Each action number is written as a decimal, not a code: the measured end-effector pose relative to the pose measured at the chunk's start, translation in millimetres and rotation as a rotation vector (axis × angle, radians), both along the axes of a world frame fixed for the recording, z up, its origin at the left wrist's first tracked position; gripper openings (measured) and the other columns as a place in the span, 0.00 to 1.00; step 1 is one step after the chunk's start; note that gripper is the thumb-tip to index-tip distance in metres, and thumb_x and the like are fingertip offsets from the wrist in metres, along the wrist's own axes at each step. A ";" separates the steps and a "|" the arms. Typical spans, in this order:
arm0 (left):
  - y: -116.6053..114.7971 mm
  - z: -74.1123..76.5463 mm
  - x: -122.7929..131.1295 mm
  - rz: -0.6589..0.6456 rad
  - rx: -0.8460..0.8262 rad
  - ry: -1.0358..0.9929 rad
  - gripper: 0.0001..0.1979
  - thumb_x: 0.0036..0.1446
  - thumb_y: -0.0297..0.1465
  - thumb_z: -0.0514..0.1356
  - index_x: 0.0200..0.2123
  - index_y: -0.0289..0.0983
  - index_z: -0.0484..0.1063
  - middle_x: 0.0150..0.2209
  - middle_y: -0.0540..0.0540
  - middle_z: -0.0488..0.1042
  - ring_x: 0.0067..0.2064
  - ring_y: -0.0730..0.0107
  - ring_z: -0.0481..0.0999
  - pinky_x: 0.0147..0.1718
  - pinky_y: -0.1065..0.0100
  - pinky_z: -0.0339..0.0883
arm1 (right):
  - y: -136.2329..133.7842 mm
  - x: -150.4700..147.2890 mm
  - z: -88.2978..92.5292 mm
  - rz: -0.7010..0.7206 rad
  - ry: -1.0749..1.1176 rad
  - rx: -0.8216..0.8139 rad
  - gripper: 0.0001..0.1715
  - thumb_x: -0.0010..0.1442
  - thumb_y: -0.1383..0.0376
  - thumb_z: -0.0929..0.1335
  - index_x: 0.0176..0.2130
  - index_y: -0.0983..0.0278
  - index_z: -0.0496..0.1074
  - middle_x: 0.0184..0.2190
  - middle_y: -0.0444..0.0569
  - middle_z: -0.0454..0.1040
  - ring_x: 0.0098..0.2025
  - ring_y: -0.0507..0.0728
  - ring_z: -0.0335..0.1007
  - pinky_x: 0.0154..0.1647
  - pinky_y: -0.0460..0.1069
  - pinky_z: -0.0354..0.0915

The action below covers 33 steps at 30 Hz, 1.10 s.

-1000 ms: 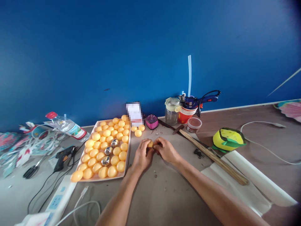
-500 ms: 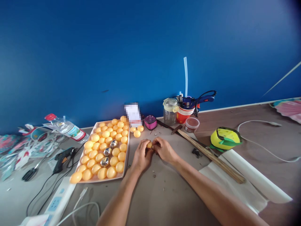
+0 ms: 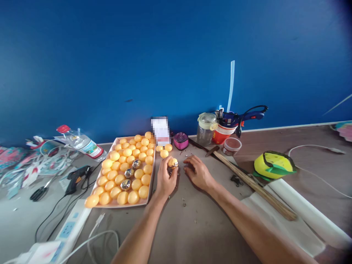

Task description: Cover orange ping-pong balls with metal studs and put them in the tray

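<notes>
My left hand pinches an orange ping-pong ball between thumb and fingers; shiny silver patches cover part of the ball. Just right of it, apart from the ball, my right hand rests low over the table, fingers loosely bent and spread, with nothing visible in them. To the left stands a shallow tray full of orange balls. Among them sit silver mirrored balls. A few loose orange balls lie beyond my left hand. Small shiny bits are scattered on the table between my forearms.
A purple container, a clear jar, a red cup with tools and a small tub line the wall. Wooden sticks lie at right beside a yellow pouch. A glue gun and power strip are left.
My hands have parted: the right one has moved away from the ball, which now shows in my left fingers with its silver patches. The whole view has shifted slightly.
</notes>
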<state>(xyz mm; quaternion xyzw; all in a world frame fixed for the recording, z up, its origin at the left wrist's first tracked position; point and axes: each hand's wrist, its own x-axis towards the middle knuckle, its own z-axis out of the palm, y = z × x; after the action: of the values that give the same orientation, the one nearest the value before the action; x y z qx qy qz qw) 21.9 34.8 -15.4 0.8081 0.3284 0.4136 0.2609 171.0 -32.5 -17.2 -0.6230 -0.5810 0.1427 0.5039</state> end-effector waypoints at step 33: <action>7.7 -1.8 -0.5 0.098 -0.402 -0.280 0.21 0.55 0.39 0.56 0.50 0.38 0.60 0.48 0.39 0.68 0.38 0.67 0.76 0.39 0.64 0.70 | -7.1 -17.2 0.8 0.188 -0.251 -0.046 0.25 0.56 0.59 0.66 0.52 0.64 0.64 0.49 0.58 0.66 0.53 0.63 0.60 0.55 0.60 0.58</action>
<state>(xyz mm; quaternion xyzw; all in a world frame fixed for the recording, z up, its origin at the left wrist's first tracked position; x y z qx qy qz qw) 21.4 42.4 -17.2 0.6580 0.4034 0.4599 0.4391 153.7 -39.6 -16.4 -0.5903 -0.6918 0.1235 0.3972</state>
